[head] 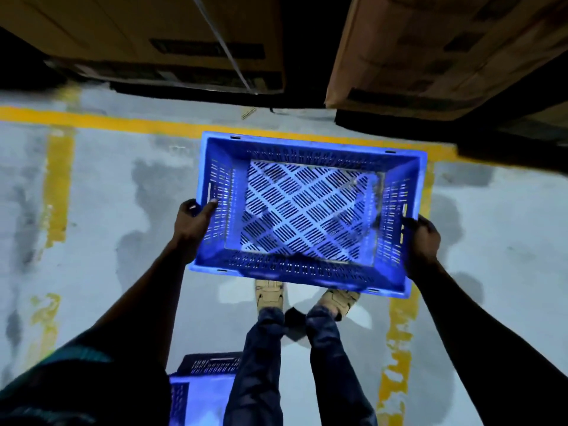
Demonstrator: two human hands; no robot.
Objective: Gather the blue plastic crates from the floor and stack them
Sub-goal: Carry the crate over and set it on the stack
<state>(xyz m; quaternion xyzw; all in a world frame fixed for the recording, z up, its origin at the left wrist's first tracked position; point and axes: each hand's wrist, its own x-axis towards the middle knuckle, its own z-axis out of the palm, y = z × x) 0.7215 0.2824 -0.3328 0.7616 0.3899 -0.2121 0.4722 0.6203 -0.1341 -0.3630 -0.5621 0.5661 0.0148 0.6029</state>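
Two hands carry one blue plastic crate (307,210) clear of the floor (107,210), out in front of the person and above the shoes (270,295). The left hand (193,224) grips the crate's left short end, thumb hooked over the rim by the handle slot; the right hand (419,238) is curled round the rim of the right short end. So the crate's long axis runs side to side between the hands, roughly level and mouth up, with nothing in it. What the next move likely turns on is a second blue crate (203,379), low at the bottom edge of the view, behind and to the left of the person's legs, nearer the left arm and partly hidden by it. If that is the stack, the held crate lies well apart from it and would have to swing back and leftward. Cardboard boxes (430,50) stand ahead beyond the yellow floor line (123,123).
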